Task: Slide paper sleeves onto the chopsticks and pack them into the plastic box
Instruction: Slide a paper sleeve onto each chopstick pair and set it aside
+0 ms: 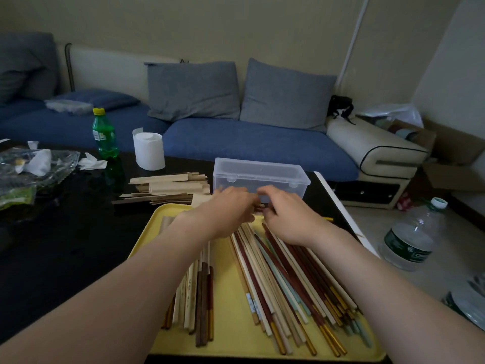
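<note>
Your left hand (227, 210) and right hand (286, 215) meet over the chopsticks (283, 279) on the yellow tray (231, 334), fingers curled, perhaps pinching one; I cannot tell. The plastic box (259, 177) stands closed just behind, paper sleeves (168, 186) beside it on the desk (65, 232).

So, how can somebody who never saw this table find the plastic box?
Start at the yellow tray of chopsticks. Just beyond its far edge, past both hands, stands the plastic box. It is clear with a closed lid, unlike the flat tan paper sleeves stacked beside it.

Your dark desk (65, 245) carried a yellow tray (231, 334) lower centre, paper sleeves (168, 186), a plastic box (259, 177) mid-frame, a green bottle (104, 135) upper left.
</note>
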### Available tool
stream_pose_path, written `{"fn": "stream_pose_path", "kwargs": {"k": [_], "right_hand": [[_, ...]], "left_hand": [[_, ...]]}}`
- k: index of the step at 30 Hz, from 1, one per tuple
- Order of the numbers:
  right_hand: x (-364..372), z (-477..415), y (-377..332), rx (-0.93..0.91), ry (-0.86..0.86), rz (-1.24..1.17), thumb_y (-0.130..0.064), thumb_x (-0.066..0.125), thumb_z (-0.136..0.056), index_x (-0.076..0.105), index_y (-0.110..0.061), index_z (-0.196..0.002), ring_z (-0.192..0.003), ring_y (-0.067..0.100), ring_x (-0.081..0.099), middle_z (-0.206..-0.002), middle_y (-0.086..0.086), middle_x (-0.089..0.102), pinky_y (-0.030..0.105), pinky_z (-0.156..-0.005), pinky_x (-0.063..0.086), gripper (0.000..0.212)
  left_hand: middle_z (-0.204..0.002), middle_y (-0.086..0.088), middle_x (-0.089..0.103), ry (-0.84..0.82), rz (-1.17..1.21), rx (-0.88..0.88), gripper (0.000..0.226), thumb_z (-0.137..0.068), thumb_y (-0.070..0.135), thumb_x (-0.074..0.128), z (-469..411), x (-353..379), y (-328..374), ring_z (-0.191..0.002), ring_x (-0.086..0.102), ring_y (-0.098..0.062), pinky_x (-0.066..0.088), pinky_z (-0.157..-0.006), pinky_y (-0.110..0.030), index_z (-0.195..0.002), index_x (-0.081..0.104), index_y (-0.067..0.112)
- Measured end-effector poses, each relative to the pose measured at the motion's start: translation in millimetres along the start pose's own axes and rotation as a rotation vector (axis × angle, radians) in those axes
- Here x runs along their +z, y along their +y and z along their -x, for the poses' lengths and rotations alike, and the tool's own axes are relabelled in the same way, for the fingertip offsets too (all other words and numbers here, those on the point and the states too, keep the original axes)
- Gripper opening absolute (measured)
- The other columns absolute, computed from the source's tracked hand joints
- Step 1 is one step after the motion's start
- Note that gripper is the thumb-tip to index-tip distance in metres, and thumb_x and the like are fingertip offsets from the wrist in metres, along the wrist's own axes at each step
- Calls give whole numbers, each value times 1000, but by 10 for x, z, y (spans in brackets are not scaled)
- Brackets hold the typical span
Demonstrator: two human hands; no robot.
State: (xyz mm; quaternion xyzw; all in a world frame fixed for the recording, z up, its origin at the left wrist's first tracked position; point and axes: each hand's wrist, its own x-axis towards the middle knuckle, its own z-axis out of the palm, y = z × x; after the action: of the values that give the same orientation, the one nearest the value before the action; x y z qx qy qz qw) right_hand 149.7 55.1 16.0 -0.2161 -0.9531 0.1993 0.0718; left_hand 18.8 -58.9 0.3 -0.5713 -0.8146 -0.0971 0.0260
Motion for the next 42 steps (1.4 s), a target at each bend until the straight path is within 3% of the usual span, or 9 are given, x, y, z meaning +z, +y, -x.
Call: {"fn": "stream_pose_path", "kwargs": {"k": [4,7,10,13,21,25,28,34,42], "right_hand": [[-6,-38,-17,68,24,-171,-7,54,-104,48,-27,-153,-92,15,67,-118,4,69,25,-69,49,53],[-56,-63,-35,194,47,-296,-10,58,-102,62,-24,-134,-85,14,67,-110,3,75,28,-67,47,35],[-76,-53,-53,279,89,-396,-11,58,-103,72,-22,-119,-94,16,66,-108,4,73,30,-74,50,24],[-51,-42,-61,329,85,-528,-13,59,-106,72,-23,-122,-93,18,68,-105,6,73,33,-78,57,24],[-2,6,-154,330,13,-880,-1,68,-101,69,-14,-119,-83,27,81,-97,17,80,38,-79,68,23],[-14,-37,-100,318,11,-516,-15,58,-106,77,-11,-100,-85,30,82,-80,11,81,52,-91,66,21],[-63,11,-108,325,-54,-201,-19,53,-105,75,-11,-98,-78,22,81,-76,5,81,43,-88,66,25],[-131,84,-201,309,-208,-204,-17,50,-108,73,-8,-104,-72,22,75,-82,11,80,37,-79,65,25],[-126,171,-229,393,-236,-572,-17,57,-112,73,-4,-112,-82,26,77,-96,16,76,37,-70,68,20]], "left_hand": [[-144,7,57,260,-150,-41,42,-101,39,63,8,-34,60,-154,27,-24,-10,-119,-72,-141,48,38],[-136,0,49,479,-56,-145,39,-93,41,70,-25,-40,65,-139,34,-30,21,-119,-59,-126,50,33],[-117,2,41,617,124,-204,34,-89,23,71,-59,-23,38,-108,41,-22,43,-92,-39,-111,46,29],[-118,0,44,549,500,-333,23,-101,21,60,-71,-40,69,-103,51,-15,44,-76,-23,-120,46,20],[-114,-17,64,384,1213,-636,45,-93,13,76,-169,-84,66,-91,75,-32,67,-62,-41,-123,43,14],[-117,-18,64,461,1435,-674,47,-96,4,72,-136,-104,71,-86,78,-26,62,-55,-30,-125,37,17],[-119,-13,58,542,1435,-729,52,-95,5,73,-154,-101,24,-94,75,-27,67,-66,-35,-125,34,21],[-124,-13,58,642,1272,-759,57,-92,11,77,-192,-38,-24,-104,71,-30,65,-86,-47,-120,28,25],[-115,-21,68,179,1473,-620,29,-100,3,65,-91,-112,72,-96,77,-31,66,-64,-37,-126,54,-1]]}}
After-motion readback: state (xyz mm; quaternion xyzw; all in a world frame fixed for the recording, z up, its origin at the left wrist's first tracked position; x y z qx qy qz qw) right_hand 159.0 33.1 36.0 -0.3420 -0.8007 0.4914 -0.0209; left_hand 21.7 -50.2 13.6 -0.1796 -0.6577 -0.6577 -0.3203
